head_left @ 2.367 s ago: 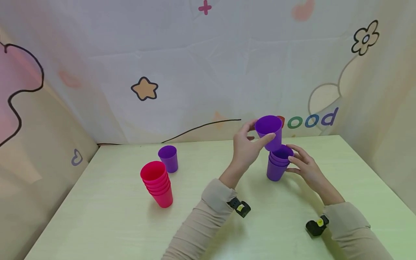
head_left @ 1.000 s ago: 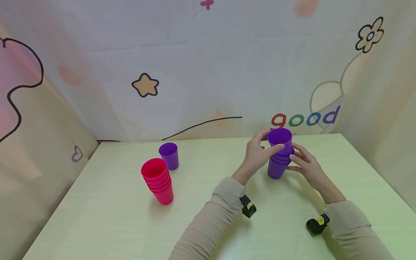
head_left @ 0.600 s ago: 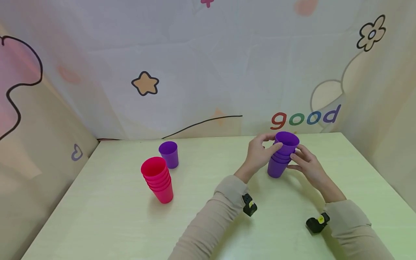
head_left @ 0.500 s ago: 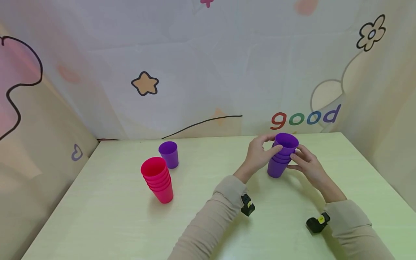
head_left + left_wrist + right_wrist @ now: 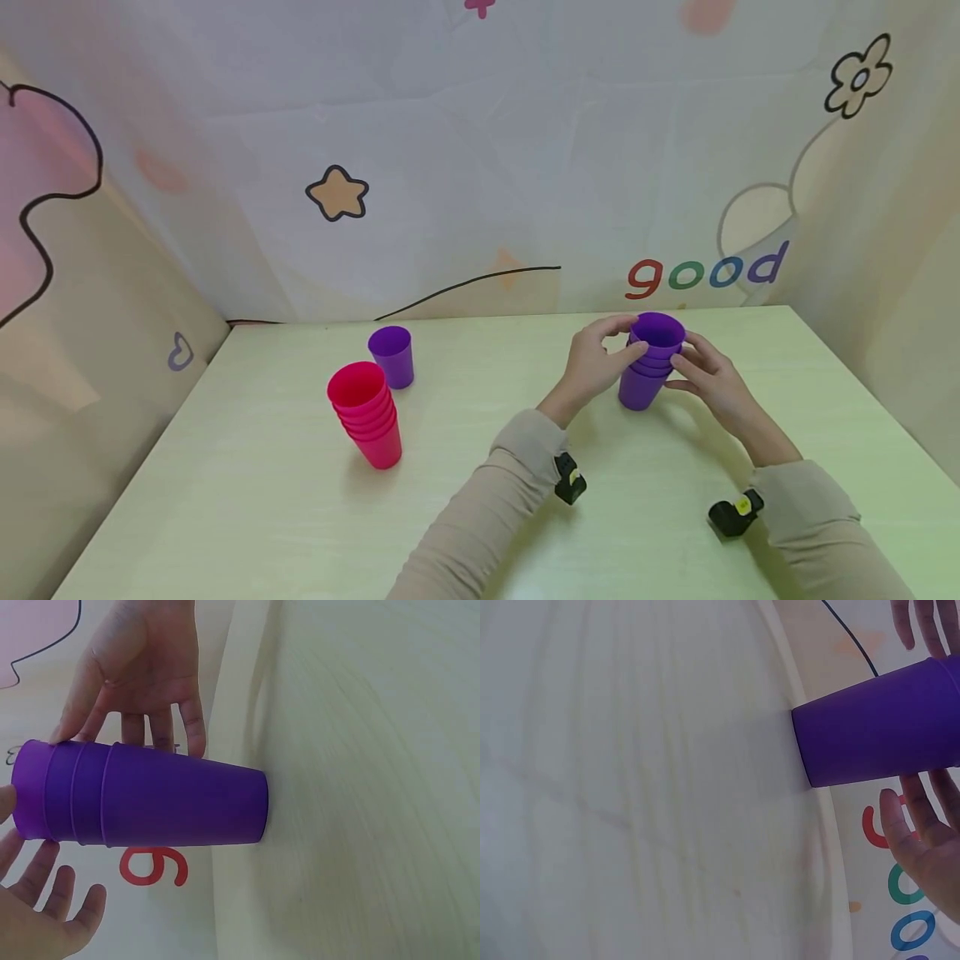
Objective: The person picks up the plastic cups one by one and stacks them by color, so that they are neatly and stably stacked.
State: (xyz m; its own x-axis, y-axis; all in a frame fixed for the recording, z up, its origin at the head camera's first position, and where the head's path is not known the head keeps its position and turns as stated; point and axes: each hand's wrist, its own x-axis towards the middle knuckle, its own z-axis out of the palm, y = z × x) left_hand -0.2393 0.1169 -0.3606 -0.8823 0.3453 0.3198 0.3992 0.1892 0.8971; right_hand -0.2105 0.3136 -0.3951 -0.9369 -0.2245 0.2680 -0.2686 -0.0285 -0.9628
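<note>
A stack of nested purple cups (image 5: 643, 387) stands upright on the table, toward the back right. My left hand (image 5: 588, 362) pinches the top purple cup (image 5: 660, 333) near its rim, thumb in front and fingers behind. On the stack's right side, my right hand (image 5: 712, 387) holds the cups just below the rims, between thumb and fingers. The left wrist view shows the stacked rims close together, with the right hand (image 5: 146, 667) across from the left hand (image 5: 45, 915). The right wrist view shows the stack's base (image 5: 832, 746) at the table, its top cut off.
A stack of red cups (image 5: 375, 425) stands on the left part of the table (image 5: 247, 492). Just behind it is a single purple cup (image 5: 393, 358). A printed cloth backdrop (image 5: 465, 167) rises along the table's back edge and sides.
My left hand has brought the top purple cup right and down into the purple stack, where it has sunk lower. The right hand stays at the stack; the red cups have not moved.
</note>
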